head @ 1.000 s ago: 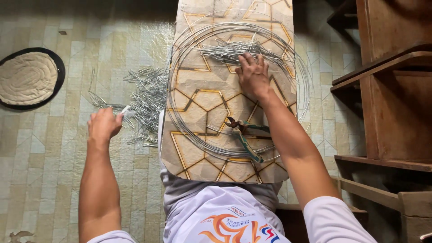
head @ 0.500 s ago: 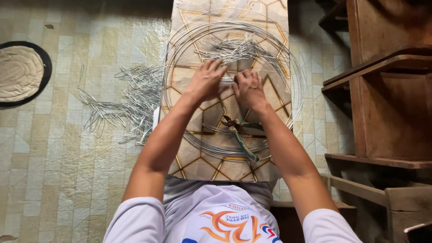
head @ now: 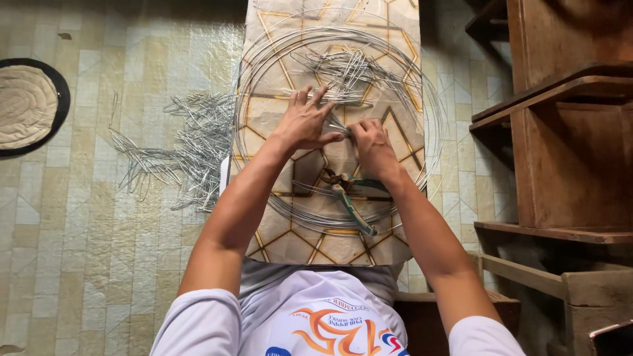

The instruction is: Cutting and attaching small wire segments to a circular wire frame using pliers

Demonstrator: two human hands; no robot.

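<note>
Patterned board [head: 277,244]: left hand [head: 304,122], right hand [head: 370,146] pinch thin wire piece [head: 339,125]; likely light, springy; grip ends.

Patterned board [head: 277,244] under wire coil [head: 254,79], wire pieces [head: 343,66], pliers [head: 349,198].

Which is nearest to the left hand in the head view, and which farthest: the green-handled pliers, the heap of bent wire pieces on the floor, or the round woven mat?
From the left hand:
1. Green-handled pliers, just below it on the patterned board.
2. Heap of bent wire pieces, on the floor to its left.
3. Round woven mat, at the far left edge.
</note>
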